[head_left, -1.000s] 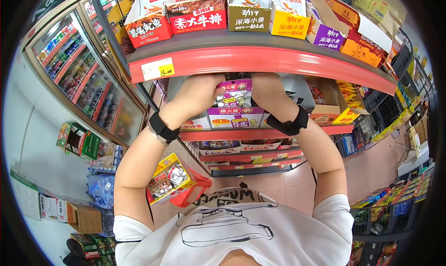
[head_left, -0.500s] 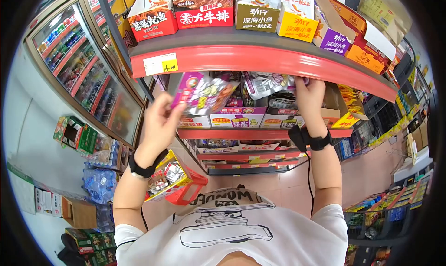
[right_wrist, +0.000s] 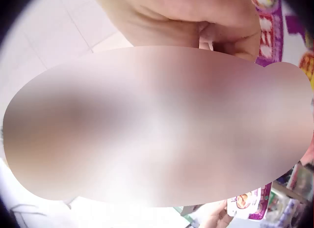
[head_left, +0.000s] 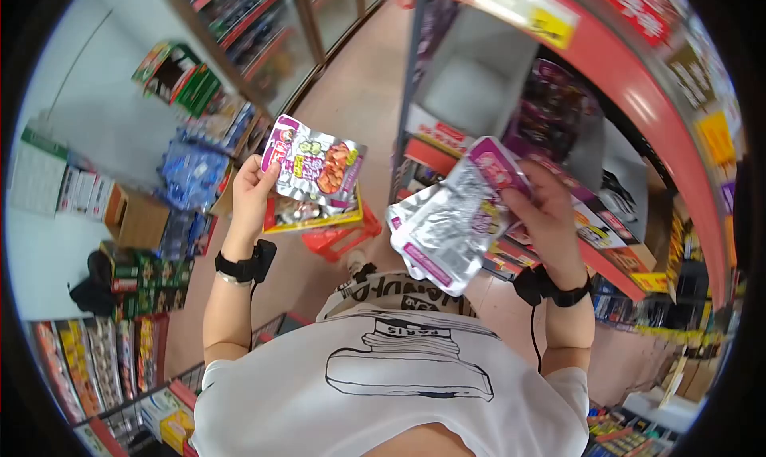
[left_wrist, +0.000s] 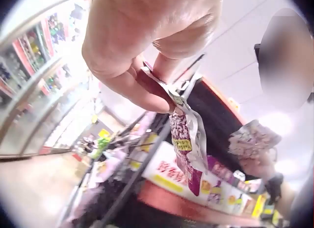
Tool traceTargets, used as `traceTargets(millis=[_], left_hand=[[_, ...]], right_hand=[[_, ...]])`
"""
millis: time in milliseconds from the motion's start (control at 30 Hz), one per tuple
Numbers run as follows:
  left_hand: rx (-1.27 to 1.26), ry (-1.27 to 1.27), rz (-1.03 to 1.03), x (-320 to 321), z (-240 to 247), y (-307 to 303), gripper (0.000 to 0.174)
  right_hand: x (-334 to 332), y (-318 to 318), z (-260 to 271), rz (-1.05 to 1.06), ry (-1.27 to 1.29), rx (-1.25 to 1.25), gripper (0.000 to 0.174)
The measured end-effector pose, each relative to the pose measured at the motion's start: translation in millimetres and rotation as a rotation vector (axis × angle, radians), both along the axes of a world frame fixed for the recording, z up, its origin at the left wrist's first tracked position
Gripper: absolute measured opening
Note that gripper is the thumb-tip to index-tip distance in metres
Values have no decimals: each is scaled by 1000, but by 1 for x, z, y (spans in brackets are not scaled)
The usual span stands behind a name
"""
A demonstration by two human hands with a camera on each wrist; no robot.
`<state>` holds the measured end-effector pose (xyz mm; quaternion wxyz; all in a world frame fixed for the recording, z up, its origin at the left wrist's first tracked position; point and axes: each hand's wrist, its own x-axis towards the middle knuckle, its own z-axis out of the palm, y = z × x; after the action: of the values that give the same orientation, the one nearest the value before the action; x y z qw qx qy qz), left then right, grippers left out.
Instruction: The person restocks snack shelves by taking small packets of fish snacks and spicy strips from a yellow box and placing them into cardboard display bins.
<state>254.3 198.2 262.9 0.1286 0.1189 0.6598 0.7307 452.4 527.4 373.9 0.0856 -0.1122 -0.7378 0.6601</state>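
My left hand (head_left: 250, 195) pinches a purple-and-silver snack pouch (head_left: 317, 163) by one end, its printed face turned up. In the left wrist view, that pouch (left_wrist: 189, 152) hangs edge-on from the thumb and fingers. My right hand (head_left: 552, 218) grips several silver snack pouches (head_left: 451, 230) with purple ends, slightly fanned, in front of the shelf. Under the left pouch, an open yellow-rimmed box (head_left: 307, 224) with packets inside is partly hidden. It sits on a red stool (head_left: 351, 235). A blurred patch covers much of the right wrist view.
The shelf unit's red edge (head_left: 630, 82) curves along the right, over a lower shelf with an open grey compartment (head_left: 471, 74) and a dark-packet box (head_left: 550, 110). Glass-doored coolers (head_left: 271, 50) line the back left. Wrapped blue bottles (head_left: 191, 174) and cartons (head_left: 136, 214) stand at left.
Both hands have come out from under the upper shelf, each with pouches. The view has turned left, and the left hand's pouch is now over the box on the stool.
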Motion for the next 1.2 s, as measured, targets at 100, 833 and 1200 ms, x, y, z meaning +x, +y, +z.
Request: traceTargets(millis=[100,833,1200], left_hand=[[-59,-97,152,-11,-30,-43,14],[-334,-875,327,-57,-318,-91,30],[-381,-1001,118,-45,-344,-90,20]], right_hand=[[-57,-31,-39,222,-108,79,23],[-208,-159,-430,-172,-626,248,21],[-192,-171,-405,-10,-1027,-246,31]])
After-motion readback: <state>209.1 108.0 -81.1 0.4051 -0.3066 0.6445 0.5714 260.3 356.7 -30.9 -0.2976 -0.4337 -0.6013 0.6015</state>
